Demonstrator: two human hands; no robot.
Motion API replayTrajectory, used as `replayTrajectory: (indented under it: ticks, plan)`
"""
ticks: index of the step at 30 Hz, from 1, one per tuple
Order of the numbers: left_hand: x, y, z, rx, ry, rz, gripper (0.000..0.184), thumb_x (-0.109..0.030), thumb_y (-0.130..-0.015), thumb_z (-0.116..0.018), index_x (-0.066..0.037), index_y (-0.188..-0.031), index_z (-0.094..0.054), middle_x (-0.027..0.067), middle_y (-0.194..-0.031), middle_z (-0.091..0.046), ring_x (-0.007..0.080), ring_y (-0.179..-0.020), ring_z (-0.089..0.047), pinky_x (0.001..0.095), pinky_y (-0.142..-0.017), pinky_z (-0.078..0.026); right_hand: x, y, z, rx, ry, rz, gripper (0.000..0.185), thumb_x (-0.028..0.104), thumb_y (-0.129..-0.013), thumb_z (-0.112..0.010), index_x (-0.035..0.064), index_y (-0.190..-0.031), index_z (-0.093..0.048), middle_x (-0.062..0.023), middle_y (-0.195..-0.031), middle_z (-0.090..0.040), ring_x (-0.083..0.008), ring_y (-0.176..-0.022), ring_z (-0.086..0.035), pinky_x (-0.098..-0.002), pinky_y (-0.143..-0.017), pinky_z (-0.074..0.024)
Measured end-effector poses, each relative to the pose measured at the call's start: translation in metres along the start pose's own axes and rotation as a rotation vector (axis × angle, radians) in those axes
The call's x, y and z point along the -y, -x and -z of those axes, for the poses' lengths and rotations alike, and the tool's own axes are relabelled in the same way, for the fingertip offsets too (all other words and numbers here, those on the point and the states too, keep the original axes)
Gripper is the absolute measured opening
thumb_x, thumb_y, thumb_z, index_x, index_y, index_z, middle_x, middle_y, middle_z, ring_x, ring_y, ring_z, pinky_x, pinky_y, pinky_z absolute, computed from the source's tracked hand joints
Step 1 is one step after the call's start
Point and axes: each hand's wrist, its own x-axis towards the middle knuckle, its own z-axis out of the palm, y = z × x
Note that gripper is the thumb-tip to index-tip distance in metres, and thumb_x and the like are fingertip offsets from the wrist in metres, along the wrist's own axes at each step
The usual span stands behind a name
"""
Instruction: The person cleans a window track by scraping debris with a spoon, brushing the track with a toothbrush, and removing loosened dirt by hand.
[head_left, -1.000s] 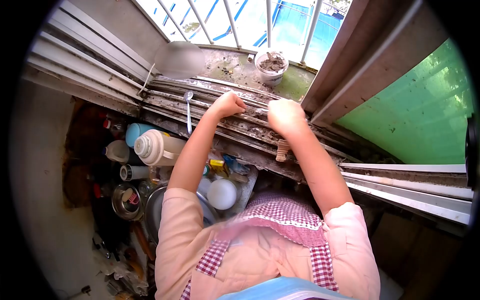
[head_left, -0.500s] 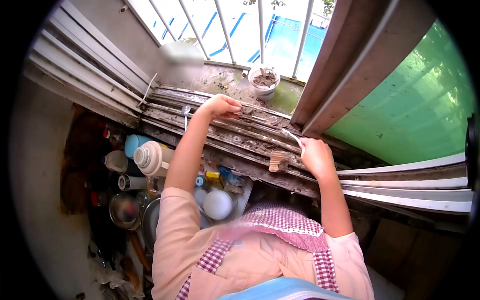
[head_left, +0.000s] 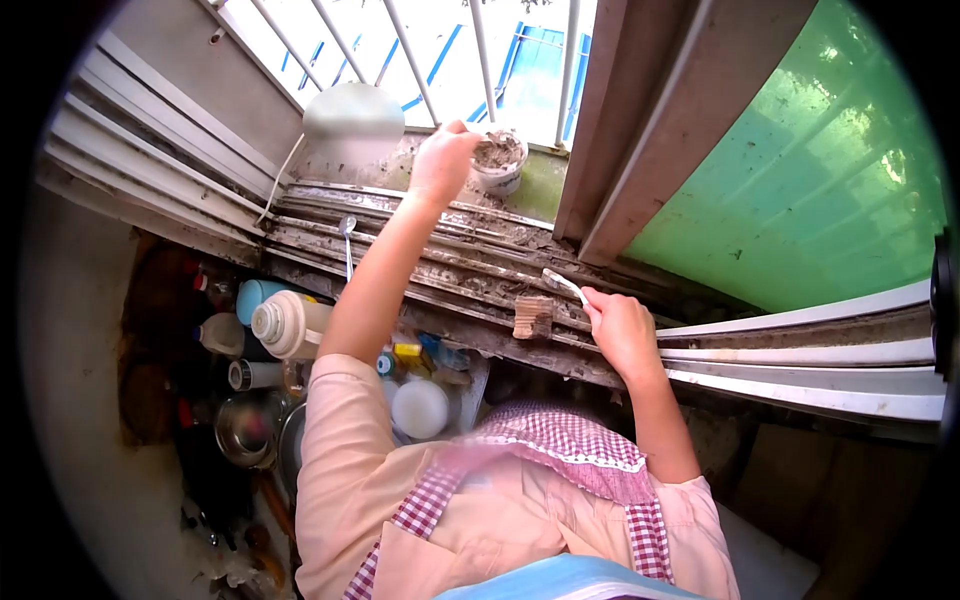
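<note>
"One step seems to be in hand here, I judge: discarding. What lies nearest you?"

"Your checked apron (head_left: 565, 440), purple and white with a lacy edge. Beyond it, to your left, a pale thermos flask (head_left: 285, 325) sits among other household things."

"And your right hand (head_left: 622, 335)?"

"Out in front of you, closed around the handle of a slim, white toothbrush-like tool (head_left: 567, 285). The tool's head points ahead and left, over the dirty window tracks (head_left: 450, 268); whether it touches them, I cannot tell. Just left of your knuckles, a scrap of corrugated cardboard (head_left: 532, 317) rests on the near side of the tracks."

"Farther out?"

"A small spoon (head_left: 347, 226) lies across the tracks, left of your left forearm. Your left hand (head_left: 443, 165) reaches farthest, its fingers drawn together at the left side of a white plastic tub (head_left: 500, 183). The tub stands on the ledge (head_left: 540, 192), heaped with brown debris (head_left: 500, 152). Whether your fingertips pinch anything, I cannot tell."

"What does the next move call for?"

"In my judgement, releasing anything pinched over the tub's middle without tipping it, your right hand steady. Behind the tub, white bars (head_left: 482, 60) cross the window opening."
</note>
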Motion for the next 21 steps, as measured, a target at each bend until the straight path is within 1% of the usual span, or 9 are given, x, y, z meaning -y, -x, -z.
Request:
replayTrajectory:
  ticks: [2, 3, 4, 6, 9, 12, 13, 17, 21]
  plan:
    - [0.011, 0.018, 0.017, -0.014, 0.107, 0.154, 0.016, -0.008, -0.08, -0.052, -0.009, -0.087, -0.067, 0.0106, -0.09, -0.058, 0.0288, -0.083, -0.058, 0.0375, -0.072, -0.047, 0.001, -0.005, -0.001, -0.003, 0.012, -0.008, 0.019, 0.02, -0.084, -0.053, 0.0166, -0.1, -0.063, -0.0155, -0.076, -0.061, -0.0348, -0.073, -0.06, -0.0451, -0.064, -0.0476]
    - [0.018, 0.028, 0.027, 0.045, 0.114, 0.209, 0.014, -0.009, -0.081, -0.053, -0.007, -0.086, -0.066, 0.0117, -0.089, -0.058, 0.0284, -0.083, -0.058, 0.037, -0.072, -0.047, 0.004, -0.01, -0.003, 0.022, 0.016, 0.009, 0.021, 0.02, -0.083, -0.054, 0.0166, -0.101, -0.064, -0.0153, -0.076, -0.061, -0.0342, -0.074, -0.059, -0.0439, -0.065, -0.0468]
    - [0.033, 0.04, 0.028, 0.069, 0.107, 0.208, 0.012, -0.009, -0.077, -0.058, -0.005, -0.084, -0.066, 0.0126, -0.084, -0.06, 0.0283, -0.08, -0.059, 0.0373, -0.071, -0.047, 0.009, -0.018, -0.006, 0.046, 0.021, 0.028, 0.022, 0.019, -0.083, -0.055, 0.0165, -0.103, -0.064, -0.015, -0.077, -0.06, -0.0337, -0.075, -0.059, -0.0427, -0.066, -0.046]
    - [0.049, 0.062, 0.033, 0.274, 0.204, 0.3, 0.011, -0.008, -0.071, -0.062, -0.005, -0.08, -0.067, 0.0128, -0.076, -0.062, 0.0291, -0.073, -0.061, 0.0381, -0.068, -0.048, 0.021, -0.04, -0.024, 0.07, -0.022, 0.123, 0.024, 0.017, -0.084, -0.052, 0.0175, -0.104, -0.064, -0.0142, -0.079, -0.06, -0.0321, -0.076, -0.059, -0.0417, -0.067, -0.0464]
    - [0.06, 0.086, 0.035, 0.45, 0.151, 0.372, 0.009, -0.008, -0.065, -0.064, -0.005, -0.074, -0.068, 0.0131, -0.07, -0.064, 0.0294, -0.067, -0.061, 0.0381, -0.065, -0.049, 0.053, -0.083, -0.07, 0.053, 0.074, 0.295, 0.022, 0.015, -0.083, -0.05, 0.0163, -0.098, -0.065, -0.0126, -0.08, -0.061, -0.0304, -0.077, -0.061, -0.0416, -0.067, -0.0485]
    - [0.066, 0.094, 0.024, 0.46, 0.01, 0.381, 0.007, -0.008, -0.063, -0.066, -0.006, -0.069, -0.068, 0.0125, -0.07, -0.064, 0.0284, -0.067, -0.062, 0.0371, -0.065, -0.05, 0.087, -0.122, -0.097, 0.12, 0.141, 0.367, 0.02, 0.015, -0.081, -0.049, 0.0163, -0.092, -0.066, -0.0121, -0.08, -0.063, -0.0299, -0.079, -0.063, -0.0409, -0.066, -0.0503]
    - [0.073, 0.094, 0.016, 0.52, 0.003, 0.387, 0.008, -0.01, -0.062, -0.066, -0.009, -0.069, -0.07, 0.0121, -0.07, -0.064, 0.0274, -0.068, -0.062, 0.0362, -0.066, -0.05, 0.09, -0.131, -0.105, 0.166, 0.238, 0.371, 0.02, 0.016, -0.081, -0.049, 0.0169, -0.09, -0.067, -0.0124, -0.079, -0.064, -0.0292, -0.078, -0.064, -0.0404, -0.064, -0.0509]
    - [0.078, 0.097, -0.008, 0.558, -0.082, 0.349, 0.015, -0.014, -0.06, -0.071, -0.015, -0.075, -0.072, 0.0098, -0.071, -0.065, 0.0263, -0.068, -0.063, 0.0355, -0.066, -0.051, 0.076, -0.114, -0.085, 0.129, 0.296, 0.281, 0.019, 0.018, -0.081, -0.049, 0.0142, -0.082, -0.067, -0.0108, -0.078, -0.064, -0.0275, -0.075, -0.064, -0.0404, -0.065, -0.0513]
    - [0.075, 0.091, -0.004, 0.632, -0.037, 0.414, 0.015, -0.018, -0.061, -0.073, -0.014, -0.075, -0.072, 0.0085, -0.071, -0.066, 0.0241, -0.067, -0.063, 0.0339, -0.065, -0.051, 0.044, -0.057, -0.005, 0.085, 0.345, 0.064, 0.018, 0.017, -0.079, -0.053, 0.0077, -0.075, -0.067, -0.0133, -0.073, -0.064, -0.0291, -0.07, -0.064, -0.0406, -0.064, -0.0503]
